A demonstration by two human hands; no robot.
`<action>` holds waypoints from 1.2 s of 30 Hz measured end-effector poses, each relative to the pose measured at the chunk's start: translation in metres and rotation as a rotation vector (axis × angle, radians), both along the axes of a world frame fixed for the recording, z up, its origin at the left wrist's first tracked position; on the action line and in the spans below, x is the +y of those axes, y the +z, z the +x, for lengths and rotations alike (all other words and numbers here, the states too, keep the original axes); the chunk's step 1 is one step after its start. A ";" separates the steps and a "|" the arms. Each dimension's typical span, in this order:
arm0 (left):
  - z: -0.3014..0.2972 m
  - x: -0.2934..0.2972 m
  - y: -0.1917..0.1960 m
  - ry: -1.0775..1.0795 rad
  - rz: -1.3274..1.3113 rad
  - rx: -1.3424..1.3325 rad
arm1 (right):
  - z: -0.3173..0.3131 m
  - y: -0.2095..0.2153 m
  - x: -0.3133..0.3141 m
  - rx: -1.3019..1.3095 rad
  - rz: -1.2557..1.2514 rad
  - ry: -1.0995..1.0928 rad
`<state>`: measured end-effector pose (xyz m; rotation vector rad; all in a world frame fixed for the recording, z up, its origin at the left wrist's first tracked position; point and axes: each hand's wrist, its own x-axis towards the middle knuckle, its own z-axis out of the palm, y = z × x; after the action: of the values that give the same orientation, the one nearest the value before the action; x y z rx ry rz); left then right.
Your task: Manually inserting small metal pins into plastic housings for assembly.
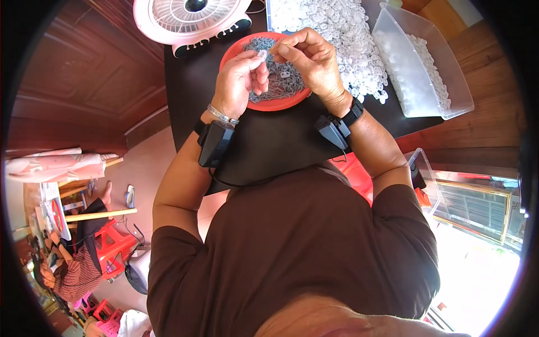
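Over a red round basin (285, 105), my left hand (237, 78) pinches a small clear plastic piece (262, 54) between thumb and forefinger. Its other fingers curl loosely below. Close beside it, my right hand (314, 59) has thumb and forefinger pressed together near that piece. What it pinches is too small to make out. Many small thin grey metal pieces (275, 89) fill the basin, and one pale plastic piece (285, 74) lies on them.
A large heap of clear plastic pieces (351, 48) covers the black table's (264, 140) far right. Beside it stands a translucent bin (412, 92) holding more pieces. A pink fan (193, 25) is at the far left. Another person (78, 269) sits at the lower left, near a red stool (115, 247).
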<state>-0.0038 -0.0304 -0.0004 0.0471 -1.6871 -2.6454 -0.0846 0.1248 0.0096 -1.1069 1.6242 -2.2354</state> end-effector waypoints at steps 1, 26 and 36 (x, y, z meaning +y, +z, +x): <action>0.000 0.001 0.001 -0.016 -0.064 0.011 | -0.002 0.001 0.001 -0.009 -0.008 0.023; 0.001 0.009 0.001 0.029 0.059 0.035 | 0.000 0.000 0.001 0.018 0.037 0.038; 0.002 0.008 0.000 -0.019 -0.007 0.041 | -0.007 -0.002 0.002 -0.139 0.046 0.111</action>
<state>-0.0023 -0.0225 0.0000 -0.0228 -1.6930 -2.6344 -0.0919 0.1268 0.0072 -0.9820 1.5129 -2.1425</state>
